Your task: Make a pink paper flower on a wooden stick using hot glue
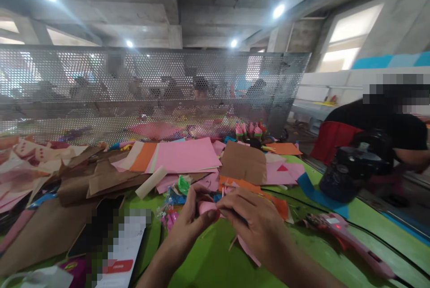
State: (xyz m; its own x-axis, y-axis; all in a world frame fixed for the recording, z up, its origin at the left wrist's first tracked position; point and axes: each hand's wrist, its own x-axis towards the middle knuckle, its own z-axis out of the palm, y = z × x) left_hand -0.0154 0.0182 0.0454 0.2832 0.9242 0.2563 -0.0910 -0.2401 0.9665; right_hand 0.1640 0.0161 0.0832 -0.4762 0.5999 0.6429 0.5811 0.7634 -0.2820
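My left hand (190, 218) is closed round a small rolled pink piece (206, 208), perhaps foam or paper. My right hand (257, 221) meets it from the other side, fingers bent and pinched together at its edge; the fingertips hide what they grip, if anything. Both hands are just above the green table (198, 261). Behind the left fingers sits a bright green bit of craft material (183, 185), beside crinkled clear and magenta wrapping (169, 216). A pink glue gun (349, 238) with a small red light lies right of my right hand, its cord running off.
Stacked pink sheets (188, 156) and a brown sheet (243, 162) lie beyond the hands. At left are brown scraps (50, 229) and a phone (129, 247). A perforated metal screen (151, 95) bounds the back. A dark jug-like container (349, 174) stands right, near a seated person (379, 118).
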